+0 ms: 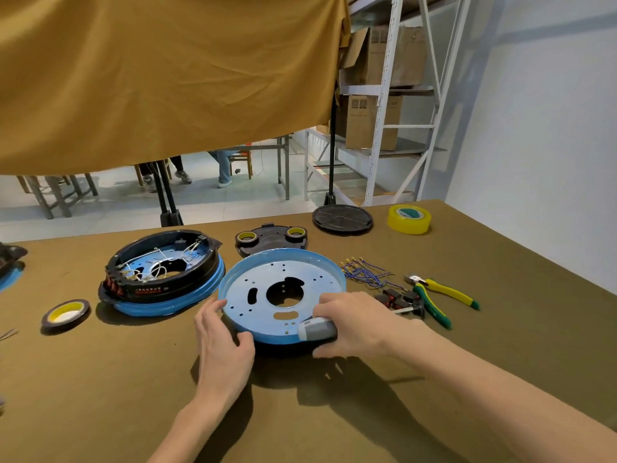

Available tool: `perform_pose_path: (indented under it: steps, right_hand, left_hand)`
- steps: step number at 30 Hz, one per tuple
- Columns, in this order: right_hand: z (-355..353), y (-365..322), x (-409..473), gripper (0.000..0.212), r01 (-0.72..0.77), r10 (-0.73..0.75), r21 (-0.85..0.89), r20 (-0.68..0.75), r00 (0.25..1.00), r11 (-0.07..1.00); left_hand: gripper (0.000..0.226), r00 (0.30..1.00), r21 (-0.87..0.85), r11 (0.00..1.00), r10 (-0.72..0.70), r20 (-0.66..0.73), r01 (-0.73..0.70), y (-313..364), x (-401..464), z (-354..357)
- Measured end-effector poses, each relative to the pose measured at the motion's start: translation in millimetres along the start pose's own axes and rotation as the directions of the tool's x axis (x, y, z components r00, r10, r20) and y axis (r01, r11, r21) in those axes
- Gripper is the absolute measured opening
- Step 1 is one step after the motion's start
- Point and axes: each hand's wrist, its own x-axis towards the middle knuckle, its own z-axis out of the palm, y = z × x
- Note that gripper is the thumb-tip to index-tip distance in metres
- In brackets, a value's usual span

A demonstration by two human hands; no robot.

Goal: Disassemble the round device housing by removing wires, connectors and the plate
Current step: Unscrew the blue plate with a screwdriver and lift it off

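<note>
A round blue plate (283,289) with a raised rim and several holes is held a little above the table, with its shadow beneath. My left hand (223,342) grips its near-left rim, thumb on the edge. My right hand (354,324) holds a grey tool handle (315,330) against the plate's near-right rim, fingers on top and thumb underneath. To the left sits a round housing (160,279), a black ring on a blue base with white wires inside. Loose blue wires (364,272) and black-and-red connectors (400,299) lie to the right.
Green-and-yellow pliers (437,295) lie right of the connectors. A yellow tape roll (409,218), a black round cover (342,218) and a black part carrying two tape rolls (270,240) sit at the back. Another tape roll (65,314) lies at the left.
</note>
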Motion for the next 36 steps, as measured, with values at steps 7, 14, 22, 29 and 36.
perform_pose_path:
  steps: [7, 14, 22, 29, 36]
  right_hand:
    - [-14, 7, 3, 0.022, -0.056, 0.143, 0.296, -0.281, 0.949, 0.954]
    - [-62, 20, 31, 0.01, -0.065, 0.403, 0.722, -0.307, 0.862, 0.689]
    - [-110, 44, 47, 0.027, -0.284, 0.538, 0.794, -0.064, 0.84, 0.538]
    - [-112, 58, 58, 0.026, -0.367, 0.645, 0.794, -0.04, 0.763, 0.484]
    - [-108, 31, 49, 0.04, -0.363, 0.588, 0.594, -0.238, 0.773, 0.718]
  left_hand:
    - [0.07, 0.996, -0.319, 0.944, -0.074, 0.048, 0.086, 8, 0, 1]
    - [0.072, 0.946, -0.227, 0.919, 0.303, -0.115, -0.322, 45, 6, 11]
    - [0.038, 0.895, -0.205, 0.881, 0.377, -0.238, -0.426, 83, 31, 17]
    - [0.01, 0.924, -0.315, 0.871, 0.335, -0.183, -0.378, 106, 19, 25]
    - [0.015, 0.989, -0.662, 0.741, -0.018, 0.146, 0.111, 121, 1, 17]
